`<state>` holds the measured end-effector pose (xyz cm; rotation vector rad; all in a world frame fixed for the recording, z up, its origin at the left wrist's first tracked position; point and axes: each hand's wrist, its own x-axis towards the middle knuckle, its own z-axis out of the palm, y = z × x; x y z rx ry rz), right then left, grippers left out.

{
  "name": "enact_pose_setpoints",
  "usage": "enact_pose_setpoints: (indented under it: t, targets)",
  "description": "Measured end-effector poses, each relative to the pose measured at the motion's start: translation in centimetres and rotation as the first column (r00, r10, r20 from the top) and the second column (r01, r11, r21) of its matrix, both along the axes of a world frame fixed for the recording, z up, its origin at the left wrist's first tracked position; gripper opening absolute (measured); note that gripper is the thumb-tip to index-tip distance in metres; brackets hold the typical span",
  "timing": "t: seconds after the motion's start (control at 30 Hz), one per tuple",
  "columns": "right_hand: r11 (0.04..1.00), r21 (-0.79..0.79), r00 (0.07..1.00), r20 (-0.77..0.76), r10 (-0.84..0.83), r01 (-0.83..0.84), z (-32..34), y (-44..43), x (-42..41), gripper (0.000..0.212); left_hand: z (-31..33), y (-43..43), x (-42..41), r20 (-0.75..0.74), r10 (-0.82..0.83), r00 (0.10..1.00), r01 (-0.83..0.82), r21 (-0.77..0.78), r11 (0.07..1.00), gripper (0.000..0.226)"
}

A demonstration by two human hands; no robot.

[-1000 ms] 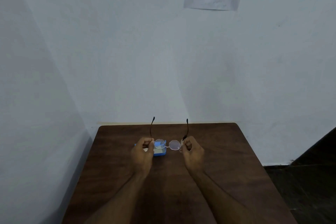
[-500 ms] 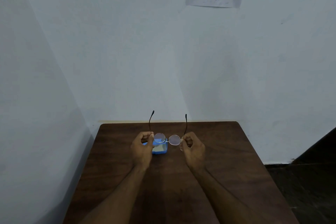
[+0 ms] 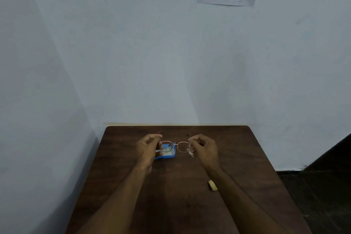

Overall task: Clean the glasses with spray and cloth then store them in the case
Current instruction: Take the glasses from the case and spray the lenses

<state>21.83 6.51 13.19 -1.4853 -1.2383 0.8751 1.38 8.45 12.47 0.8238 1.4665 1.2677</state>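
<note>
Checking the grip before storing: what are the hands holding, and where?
The glasses, one hand at each outer end of the frame: left hand, right hand.

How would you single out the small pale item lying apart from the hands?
On the dark wooden table, look near the person's right forearm, well short of the right hand. A small tan block lies alone there, unlike the blue case beneath the glasses.

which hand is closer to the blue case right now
Left. The left hand overlaps the blue case's left end in the head view, gripping the glasses above it. The right hand holds the glasses' other side, off to the case's right.
</note>
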Motion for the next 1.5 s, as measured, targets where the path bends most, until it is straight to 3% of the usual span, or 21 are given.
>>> enact_pose_setpoints:
  t: [0.17,0.3,0.6,0.93,1.03,1.17,1.33,1.43,1.5]
  targets:
    - [0.984,0.022,0.971,-0.165,0.176,-0.174,1.2,-1.1,0.7,0.022,1.0,-0.9,-1.0,0.373,0.047,0.927,0.007,-0.144,0.99,0.013]
    - [0.97,0.062,0.958,-0.155,0.241,-0.234,2.0,-2.1,1.2,0.013,1.6,-2.3,-2.0,0.567,-0.03,0.823,0.111,-0.109,0.988,0.019]
    - [0.981,0.072,0.951,-0.243,0.192,-0.179,1.8,-2.3,1.5,0.014,1.7,-4.4,-1.9,0.549,-0.095,0.831,0.129,-0.024,0.991,0.037]
    - [0.982,0.001,0.93,-0.32,0.181,-0.191,-1.6,-2.1,3.2,0.021,-0.2,-5.0,-0.7,0.492,-0.047,0.869,0.081,-0.049,0.996,0.03]
    - [0.997,-0.029,0.965,-0.255,0.055,-0.065,-3.5,-0.9,4.4,0.023,-0.8,-4.9,-0.2,0.476,-0.008,0.88,0.051,-0.079,0.996,0.029]
    - [0.985,-0.046,0.985,0.057,-0.164,0.167,-6.7,2.0,5.7,0.032,-1.3,-4.6,0.5,0.493,0.07,0.868,-0.016,-0.113,0.993,0.018]
    - [0.991,-0.133,0.952,0.306,0.013,0.029,-9.6,5.6,6.2,0.062,-0.9,-3.9,1.5,0.491,0.102,0.865,-0.052,-0.114,0.992,0.016]
    - [0.975,-0.197,0.906,0.387,0.171,-0.099,-10.3,7.4,5.7,0.06,-0.3,-3.6,2.3,0.499,0.123,0.858,-0.073,-0.118,0.99,0.021]
    - [0.972,-0.189,0.919,0.341,0.199,-0.141,-10.7,8.1,5.3,0.053,0.0,-3.4,2.8,0.499,0.145,0.854,-0.092,-0.129,0.987,0.026]
